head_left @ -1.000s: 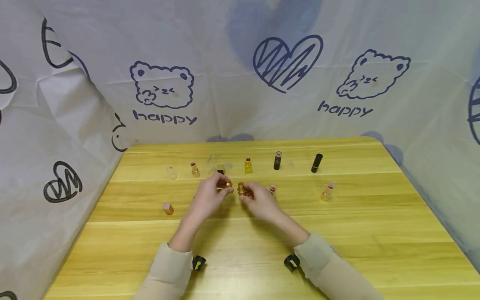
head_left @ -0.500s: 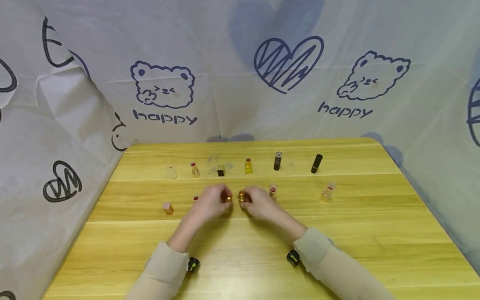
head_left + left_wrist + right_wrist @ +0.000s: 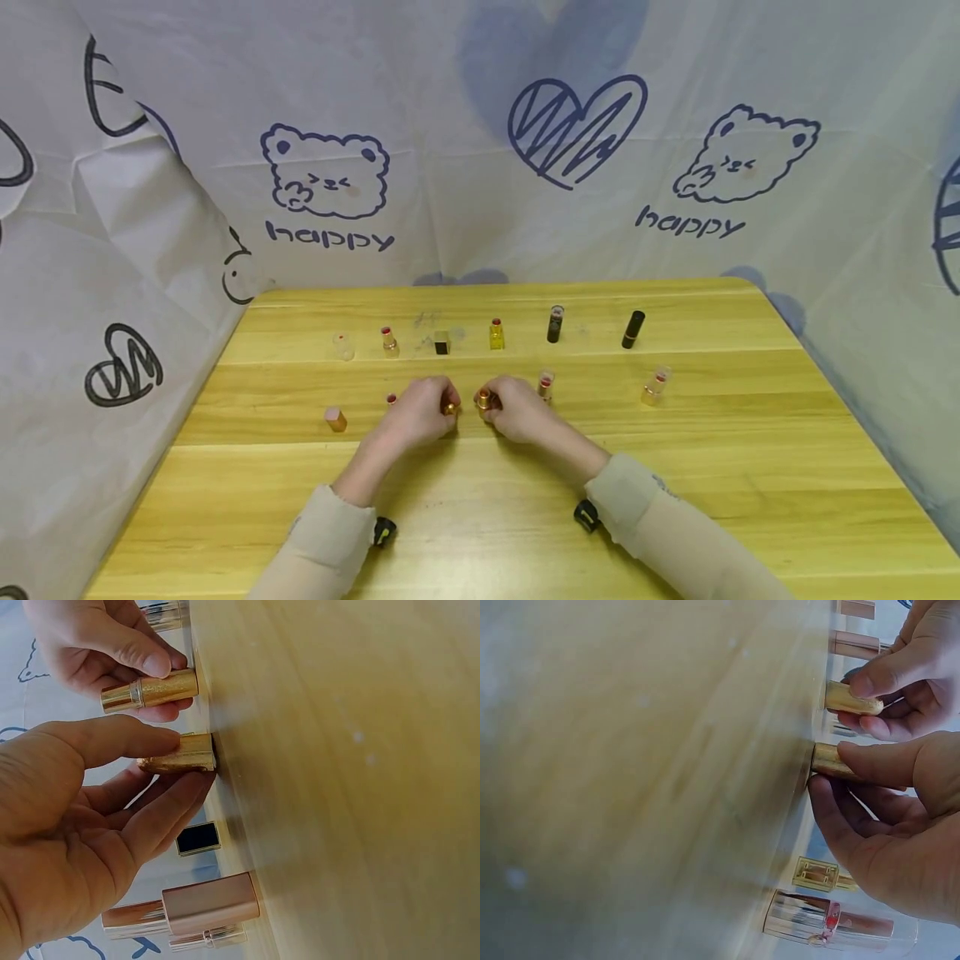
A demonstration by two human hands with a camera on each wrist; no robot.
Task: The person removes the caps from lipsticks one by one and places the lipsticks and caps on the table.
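My left hand [image 3: 424,410] pinches a short gold cap [image 3: 451,409] between thumb and fingers. In the left wrist view that cap [image 3: 187,754] has its flat end at the table top. Just to the right, my right hand [image 3: 519,408] grips a gold lipstick tube [image 3: 483,403], upright on or just over the wood. The right wrist view shows the tube's base [image 3: 829,760] close against the table surface, thumb on one side and fingers on the other. A small gap separates cap and tube.
Behind the hands stand a lipstick [image 3: 389,342], a black-faced gold cap [image 3: 442,342], a yellow-based lipstick [image 3: 497,334] and two black tubes [image 3: 554,325], [image 3: 633,330]. A rose-gold cap [image 3: 336,419] lies left; clear-capped lipsticks [image 3: 546,387], [image 3: 655,387] stand right.
Both hands have come down and nearer the table's front edge with the gold cap and tube. The cap has shifted slightly left, away from the tube, and the black-faced cap behind has come into full view.
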